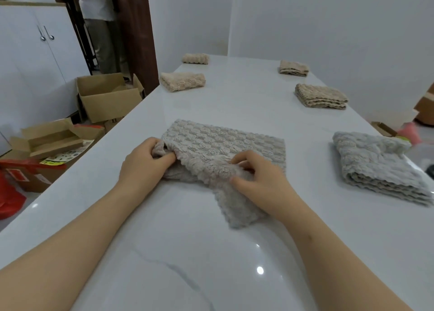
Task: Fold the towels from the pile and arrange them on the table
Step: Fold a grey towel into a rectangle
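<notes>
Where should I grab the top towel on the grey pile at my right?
Pinch the top layer at the near edge of the grey pile, coming from the near side with the right hand once it frees the half-folded towel. The layers show separately along that edge, so one should peel off alone; the left side looks like a rounded fold.

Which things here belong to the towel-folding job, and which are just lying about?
Job: towel held by left hand and right hand; towel pile at right; four folded towels beyond; table.
Lying about: cardboard boxes, red bag, cupboard, all left of the table.
</notes>
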`<action>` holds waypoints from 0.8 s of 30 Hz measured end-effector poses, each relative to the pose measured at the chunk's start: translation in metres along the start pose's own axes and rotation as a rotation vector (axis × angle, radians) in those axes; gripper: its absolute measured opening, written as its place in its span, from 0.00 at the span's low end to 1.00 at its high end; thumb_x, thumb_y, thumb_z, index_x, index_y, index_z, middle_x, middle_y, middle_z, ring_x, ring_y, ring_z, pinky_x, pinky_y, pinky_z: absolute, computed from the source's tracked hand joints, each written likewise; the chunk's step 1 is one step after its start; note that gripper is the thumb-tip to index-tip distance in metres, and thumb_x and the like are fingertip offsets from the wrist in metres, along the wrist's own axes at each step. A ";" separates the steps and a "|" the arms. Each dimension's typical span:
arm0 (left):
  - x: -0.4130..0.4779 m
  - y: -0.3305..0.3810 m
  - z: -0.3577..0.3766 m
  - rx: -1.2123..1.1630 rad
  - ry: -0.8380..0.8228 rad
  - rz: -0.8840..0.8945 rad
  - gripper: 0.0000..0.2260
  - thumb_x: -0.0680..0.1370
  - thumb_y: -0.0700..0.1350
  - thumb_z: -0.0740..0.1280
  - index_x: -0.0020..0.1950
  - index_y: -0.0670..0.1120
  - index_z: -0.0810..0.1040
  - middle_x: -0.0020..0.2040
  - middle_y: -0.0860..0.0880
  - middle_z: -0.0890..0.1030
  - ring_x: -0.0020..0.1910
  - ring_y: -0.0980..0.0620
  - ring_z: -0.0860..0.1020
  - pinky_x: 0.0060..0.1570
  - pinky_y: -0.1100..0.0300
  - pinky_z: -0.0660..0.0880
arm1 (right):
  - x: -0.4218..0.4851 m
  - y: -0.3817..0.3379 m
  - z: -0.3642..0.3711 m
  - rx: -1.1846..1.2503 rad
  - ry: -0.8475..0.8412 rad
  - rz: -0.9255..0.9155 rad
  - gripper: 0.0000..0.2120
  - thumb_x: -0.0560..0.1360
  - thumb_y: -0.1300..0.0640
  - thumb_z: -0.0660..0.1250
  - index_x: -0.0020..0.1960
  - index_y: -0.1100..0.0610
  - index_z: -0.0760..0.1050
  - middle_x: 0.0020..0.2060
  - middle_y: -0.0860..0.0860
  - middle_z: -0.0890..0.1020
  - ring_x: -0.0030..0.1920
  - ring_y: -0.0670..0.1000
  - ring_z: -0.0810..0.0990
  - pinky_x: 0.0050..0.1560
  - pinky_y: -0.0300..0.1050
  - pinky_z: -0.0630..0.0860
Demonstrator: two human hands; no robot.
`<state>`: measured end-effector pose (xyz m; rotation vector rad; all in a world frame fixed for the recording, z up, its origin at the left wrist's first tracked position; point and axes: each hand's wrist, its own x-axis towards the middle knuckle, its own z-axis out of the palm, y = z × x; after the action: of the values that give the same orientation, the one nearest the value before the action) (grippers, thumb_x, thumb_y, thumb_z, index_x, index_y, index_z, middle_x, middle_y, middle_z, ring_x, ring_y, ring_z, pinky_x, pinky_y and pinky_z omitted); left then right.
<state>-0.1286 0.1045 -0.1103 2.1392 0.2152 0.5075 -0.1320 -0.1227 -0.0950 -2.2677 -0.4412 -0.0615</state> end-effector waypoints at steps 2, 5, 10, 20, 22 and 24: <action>-0.002 -0.004 -0.002 -0.014 0.013 0.034 0.07 0.69 0.51 0.71 0.41 0.54 0.73 0.37 0.60 0.77 0.39 0.65 0.75 0.35 0.64 0.67 | 0.004 0.006 -0.003 0.068 0.102 0.018 0.09 0.72 0.58 0.66 0.48 0.46 0.71 0.44 0.41 0.76 0.44 0.42 0.75 0.43 0.32 0.69; -0.005 -0.005 -0.007 0.042 -0.090 0.071 0.17 0.66 0.55 0.74 0.47 0.60 0.69 0.43 0.65 0.75 0.42 0.68 0.74 0.41 0.65 0.68 | 0.007 0.010 -0.004 -0.004 0.207 0.001 0.08 0.72 0.60 0.65 0.43 0.48 0.70 0.40 0.41 0.75 0.42 0.45 0.74 0.40 0.37 0.67; -0.004 -0.002 -0.003 0.181 -0.092 0.103 0.20 0.69 0.55 0.72 0.56 0.54 0.67 0.51 0.55 0.74 0.50 0.52 0.71 0.51 0.53 0.68 | 0.008 0.011 -0.008 -0.220 0.180 -0.018 0.10 0.71 0.64 0.62 0.40 0.50 0.77 0.42 0.47 0.74 0.48 0.50 0.72 0.43 0.41 0.64; 0.001 -0.008 -0.006 -0.046 0.065 0.034 0.03 0.77 0.46 0.63 0.49 0.55 0.72 0.40 0.63 0.75 0.43 0.56 0.73 0.39 0.64 0.67 | 0.005 0.013 -0.020 -0.319 -0.127 -0.078 0.23 0.68 0.51 0.71 0.62 0.50 0.73 0.57 0.46 0.77 0.60 0.48 0.71 0.56 0.37 0.64; 0.000 -0.007 -0.008 -0.060 0.060 0.034 0.03 0.78 0.46 0.62 0.48 0.55 0.73 0.40 0.62 0.75 0.44 0.53 0.74 0.42 0.60 0.69 | 0.005 0.013 -0.019 -0.268 -0.036 -0.075 0.15 0.70 0.55 0.69 0.56 0.50 0.77 0.48 0.44 0.79 0.51 0.44 0.73 0.46 0.33 0.64; -0.001 -0.006 -0.010 -0.077 0.060 0.045 0.04 0.78 0.48 0.62 0.44 0.56 0.73 0.38 0.61 0.77 0.43 0.55 0.76 0.42 0.59 0.70 | 0.004 0.011 -0.020 -0.177 0.017 -0.060 0.05 0.71 0.55 0.68 0.46 0.48 0.78 0.38 0.41 0.78 0.40 0.43 0.73 0.38 0.32 0.65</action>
<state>-0.1332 0.1151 -0.1101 2.0599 0.1783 0.5977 -0.1225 -0.1433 -0.0891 -2.4256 -0.5118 -0.1561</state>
